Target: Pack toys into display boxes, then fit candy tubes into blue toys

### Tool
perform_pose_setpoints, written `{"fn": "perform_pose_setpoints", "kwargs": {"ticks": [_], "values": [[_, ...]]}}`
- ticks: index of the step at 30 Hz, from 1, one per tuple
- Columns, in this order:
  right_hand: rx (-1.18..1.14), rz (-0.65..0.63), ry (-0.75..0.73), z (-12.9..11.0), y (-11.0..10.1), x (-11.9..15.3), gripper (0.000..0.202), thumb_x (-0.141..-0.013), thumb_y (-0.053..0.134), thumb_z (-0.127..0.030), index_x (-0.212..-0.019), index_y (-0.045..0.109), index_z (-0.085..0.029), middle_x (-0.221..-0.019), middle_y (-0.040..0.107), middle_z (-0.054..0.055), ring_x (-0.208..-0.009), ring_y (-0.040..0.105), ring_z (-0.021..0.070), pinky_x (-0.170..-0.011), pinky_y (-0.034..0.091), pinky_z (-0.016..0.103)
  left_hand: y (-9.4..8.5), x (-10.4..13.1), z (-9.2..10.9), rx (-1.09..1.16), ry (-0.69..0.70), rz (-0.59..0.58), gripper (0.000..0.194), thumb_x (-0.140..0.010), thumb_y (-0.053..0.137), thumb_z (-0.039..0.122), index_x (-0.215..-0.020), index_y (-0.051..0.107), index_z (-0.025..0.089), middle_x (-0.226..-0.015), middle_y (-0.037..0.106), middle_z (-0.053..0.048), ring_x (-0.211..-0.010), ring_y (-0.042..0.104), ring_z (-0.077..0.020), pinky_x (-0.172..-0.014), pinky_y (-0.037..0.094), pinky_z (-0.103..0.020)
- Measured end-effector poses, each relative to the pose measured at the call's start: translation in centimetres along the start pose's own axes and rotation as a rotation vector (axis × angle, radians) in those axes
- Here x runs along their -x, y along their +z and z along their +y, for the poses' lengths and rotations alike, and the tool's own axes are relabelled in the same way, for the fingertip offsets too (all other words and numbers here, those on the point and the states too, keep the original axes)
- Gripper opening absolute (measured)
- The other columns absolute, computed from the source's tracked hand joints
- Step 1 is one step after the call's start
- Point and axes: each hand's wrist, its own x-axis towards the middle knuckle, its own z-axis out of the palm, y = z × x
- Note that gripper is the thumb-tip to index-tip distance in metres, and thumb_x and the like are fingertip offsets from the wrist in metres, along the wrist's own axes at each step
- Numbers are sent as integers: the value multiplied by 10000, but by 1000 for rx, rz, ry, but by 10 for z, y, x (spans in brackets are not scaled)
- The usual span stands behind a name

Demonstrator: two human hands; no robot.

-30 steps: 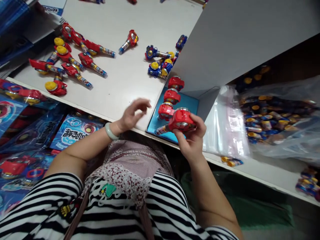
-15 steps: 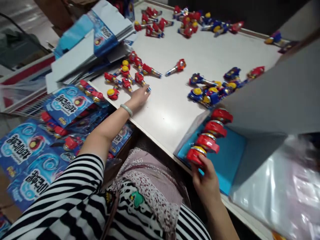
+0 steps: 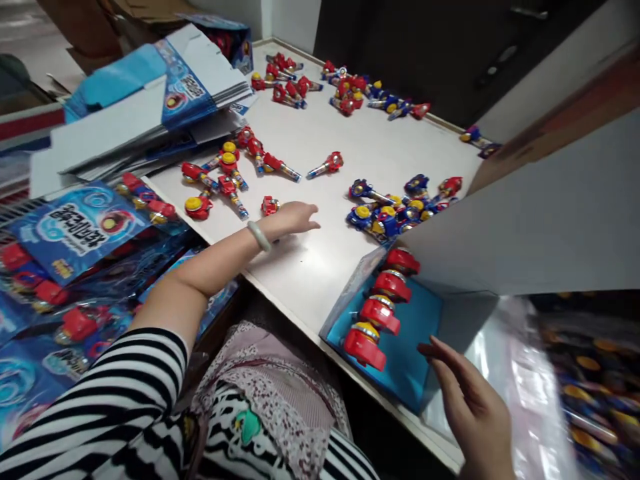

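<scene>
My left hand (image 3: 297, 217) is over the white table, its fingertips apart and nothing visible between them. Beside its wrist lies a red toy (image 3: 270, 205), partly hidden under the forearm. Several more red toys with yellow parts (image 3: 229, 158) lie just beyond that arm. At the right, my right hand (image 3: 473, 403) is open and holds nothing, near the rim of a blue-lined box (image 3: 407, 353). Inside the box, a row of red toys (image 3: 380, 313) stands along its left side.
Flattened printed boxes (image 3: 115, 137) are stacked at the left. Below them sit bagged toys with blue cards (image 3: 80, 233). Blue toys (image 3: 385, 220) lie behind the box, and more toys line the table's far edge. A tall grey panel (image 3: 540, 207) rises at the right.
My right hand has let go of the red toys and moved right, away from them; they now sit lower in the box. My left hand has come off the red toy. The view has shifted.
</scene>
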Motion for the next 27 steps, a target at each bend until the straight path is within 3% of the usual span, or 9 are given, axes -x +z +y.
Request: {"fn": "perform_pose_setpoints", "kwargs": {"ticks": [5, 7, 10, 14, 17, 20, 22, 24, 27], "values": [[-46, -2, -124, -32, 14, -38, 298, -968, 573, -244, -1245, 666, -301, -1020, 761, 37, -892, 738, 181, -836, 599, 323, 23, -81, 81, 90, 355, 139, 823, -804, 740, 264, -1535, 365, 231, -1550, 368, -162, -1373, 401, -339, -1097, 392, -409], [-56, -34, -196, -43, 13, -53, 303, -967, 569, -218, -1243, 664, -299, -1026, 757, 36, -894, 733, 176, -823, 600, 315, 34, -98, 90, 74, 407, 110, 703, -820, 673, 173, -1485, 448, 203, -1531, 375, -166, -1320, 449, -320, -1086, 400, -404], [-31, -37, -258, -54, 7, -79, 283, -963, 576, -203, -1213, 676, -287, -1028, 758, 36, -903, 731, 183, -817, 605, 317, 35, -95, 73, 39, 486, 75, 394, -858, 560, 144, -1241, 650, 161, -1309, 556, -152, -1153, 554, -278, -1006, 450, -371], [42, -30, -343, -67, 22, -140, 296, -970, 566, -239, -1245, 660, -292, -1162, 729, 57, -1062, 705, 230, -934, 593, 392, -10, -55, 47, 4, 444, 130, 420, -771, 669, 235, -1187, 636, 181, -1108, 633, -133, -1127, 556, -313, -953, 472, -382], [123, -49, -447, -83, 57, -196, 536, -929, 632, -300, -1447, 497, -296, -1427, 572, 98, -1328, 542, 326, -1055, 520, 534, -59, -21, 55, 70, 343, 256, 494, -754, 730, 333, -1197, 578, 179, -1071, 638, -115, -1129, 566, -340, -976, 465, -417], [94, -46, -462, -101, 79, -228, 754, -918, 649, -351, -1569, 268, -328, -1490, 485, 104, -1357, 494, 379, -1045, 511, 588, -98, -5, 67, 222, 275, 394, 520, -812, 721, 394, -1244, 521, 184, -1048, 625, -81, -1113, 603, -319, -958, 489, -414], [48, 11, -446, -110, 69, -224, 736, -951, 593, -368, -1576, 205, -372, -1493, 459, 79, -1339, 511, 371, -1019, 538, 556, -111, -12, 67, 350, 291, 425, 436, -917, 613, 412, -1291, 489, 223, -1031, 615, -43, -1059, 644, -258, -898, 520, -373], [-16, 142, -418, -109, 41, -203, 707, -964, 557, -391, -1566, 186, -397, -1542, 369, 60, -1381, 465, 366, -996, 561, 507, -107, -31, 65, 486, 316, 392, 376, -992, 495, 418, -1334, 460, 266, -1022, 618, -22, -976, 674, -201, -819, 538, -326], [-65, 336, -333, -86, -11, -157, 737, -951, 552, -448, -1550, 123, -432, -1627, 151, 40, -1432, 396, 354, -926, 601, 458, -68, -72, 75, 593, 300, 189, 418, -986, 523, 428, -1357, 480, 240, -997, 658, -56, -845, 685, -184, -708, 540, -283]]}}
